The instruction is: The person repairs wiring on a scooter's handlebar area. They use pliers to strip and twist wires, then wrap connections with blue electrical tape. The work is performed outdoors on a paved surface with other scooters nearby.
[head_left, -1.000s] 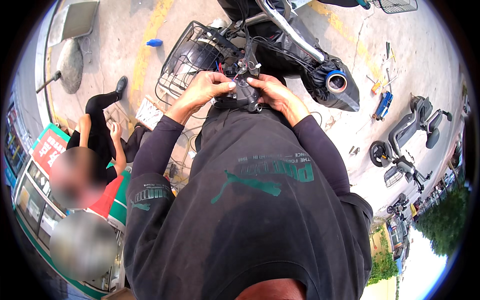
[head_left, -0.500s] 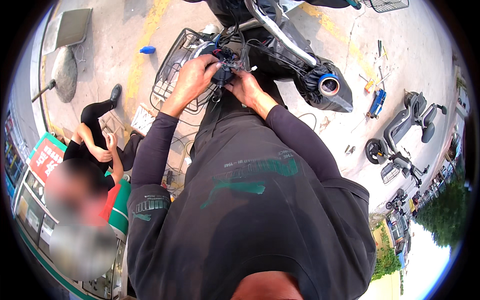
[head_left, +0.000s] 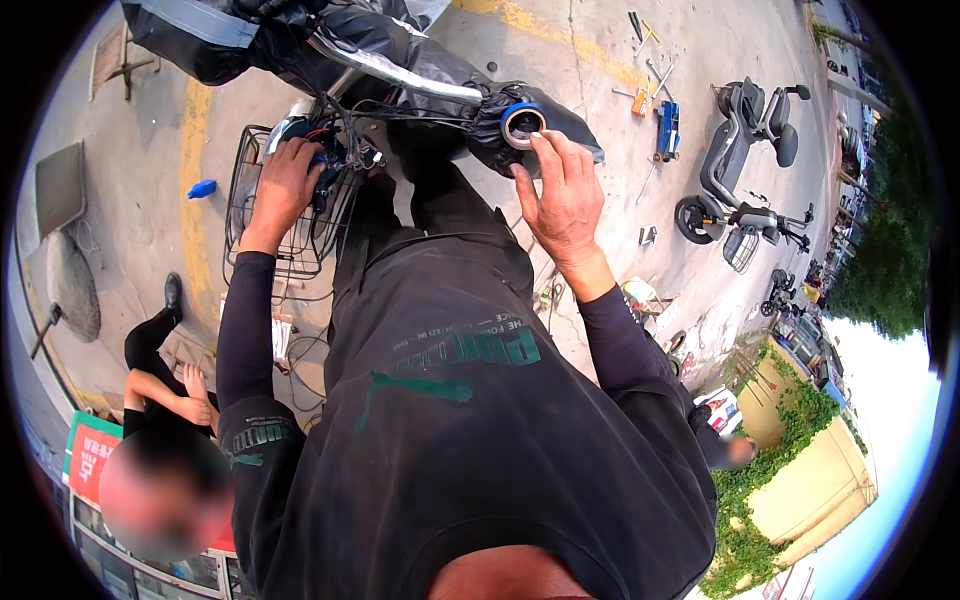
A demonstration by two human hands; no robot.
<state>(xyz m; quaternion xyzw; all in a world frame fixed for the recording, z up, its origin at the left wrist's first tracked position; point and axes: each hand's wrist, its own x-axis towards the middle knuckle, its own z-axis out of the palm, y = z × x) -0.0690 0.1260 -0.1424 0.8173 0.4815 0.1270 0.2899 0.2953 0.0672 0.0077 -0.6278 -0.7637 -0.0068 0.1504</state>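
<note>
My left hand (head_left: 287,185) grips a bundle of wires and connectors (head_left: 338,158) at the front of a black scooter (head_left: 330,50), beside its wire basket (head_left: 250,215). My right hand (head_left: 562,195) has its fingers spread and reaches to a roll of blue tape (head_left: 522,122) that sits on the black-wrapped handlebar end; the fingertips touch the roll. A chrome handlebar tube (head_left: 405,78) runs between the two hands. My dark long-sleeved shirt fills the lower middle of the view.
Another person crouches at the lower left by a green and red sign (head_left: 88,455). Tools (head_left: 655,105) lie scattered on the concrete at the upper right. A grey scooter (head_left: 740,160) is parked further right. A blue object (head_left: 201,188) lies on the ground left of the basket.
My right hand has left the wire bundle and moved right to the blue tape roll. My left hand stays on the wires. The view has tilted so the scooter sits higher.
</note>
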